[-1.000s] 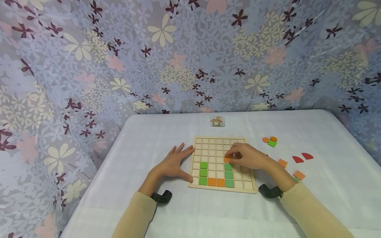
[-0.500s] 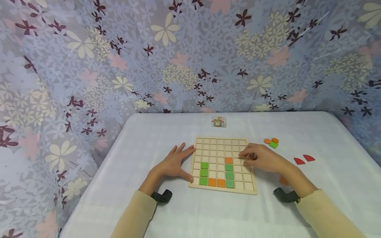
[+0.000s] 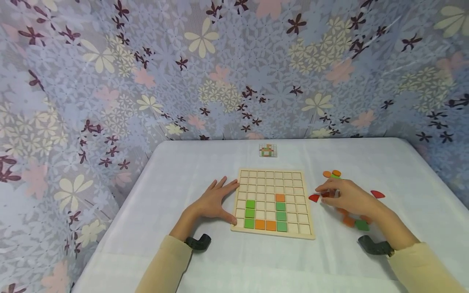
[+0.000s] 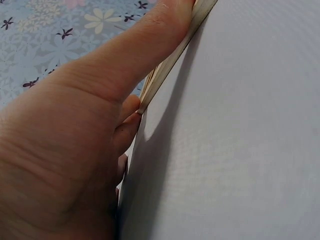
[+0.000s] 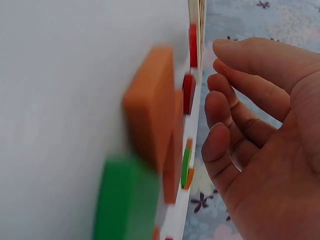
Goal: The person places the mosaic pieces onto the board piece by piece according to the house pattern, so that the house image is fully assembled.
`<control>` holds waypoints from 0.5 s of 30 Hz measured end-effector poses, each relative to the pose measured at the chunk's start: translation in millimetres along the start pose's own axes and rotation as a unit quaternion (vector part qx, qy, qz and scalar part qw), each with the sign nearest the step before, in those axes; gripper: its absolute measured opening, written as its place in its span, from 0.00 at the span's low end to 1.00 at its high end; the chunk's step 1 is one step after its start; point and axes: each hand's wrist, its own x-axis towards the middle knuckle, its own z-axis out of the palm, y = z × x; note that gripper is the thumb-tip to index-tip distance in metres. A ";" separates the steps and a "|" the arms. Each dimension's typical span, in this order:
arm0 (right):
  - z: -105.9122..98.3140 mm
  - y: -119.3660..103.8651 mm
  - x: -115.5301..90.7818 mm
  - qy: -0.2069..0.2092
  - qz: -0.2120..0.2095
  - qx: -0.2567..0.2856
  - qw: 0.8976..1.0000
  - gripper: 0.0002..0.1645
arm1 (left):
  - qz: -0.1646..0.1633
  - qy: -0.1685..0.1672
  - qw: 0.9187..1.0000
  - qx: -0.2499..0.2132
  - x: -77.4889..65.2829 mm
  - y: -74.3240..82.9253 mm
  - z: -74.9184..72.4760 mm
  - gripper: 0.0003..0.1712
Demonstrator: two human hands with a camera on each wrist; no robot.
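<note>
Looks about partway: grid board point(image 3: 261, 197) has 9 sq. tiles point(image 3: 250, 213) in, a U-like outline, most cells bare. It's right at the L hand point(image 3: 212, 203) — fingers spread wide, touching its edge. R hand point(image 3: 342, 196) is off the board, fingers loosely bent w/ a gap to the thumb, no pc. visible between. Prob. left to place: red wedge point(image 3: 314, 197) just ahead of R fingertips, orange discs point(image 3: 327, 174) beyond, dark-green sq. point(image 3: 362, 225) wristward. Pattern card point(image 3: 268, 150) lies past L fingers — no brand, label or writing legible.
</note>
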 end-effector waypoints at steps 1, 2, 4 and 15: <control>-1.8 1.9 -2.3 0.001 0.003 -0.002 1.000 0.18 | -0.001 -0.002 1.000 0.002 -0.1 0.1 0.0 0.72; -3.3 3.8 -4.4 0.002 0.005 -0.002 1.000 0.19 | -0.002 -0.002 1.000 0.003 -0.2 0.1 0.0 0.72; -6.1 7.3 -8.7 0.006 0.013 0.001 1.000 0.19 | -0.002 -0.002 1.000 0.004 -0.3 0.1 0.3 0.72; -16.1 20.8 -23.8 -0.014 0.015 0.015 1.000 0.18 | -0.004 0.001 1.000 0.003 0.7 -1.8 1.6 0.73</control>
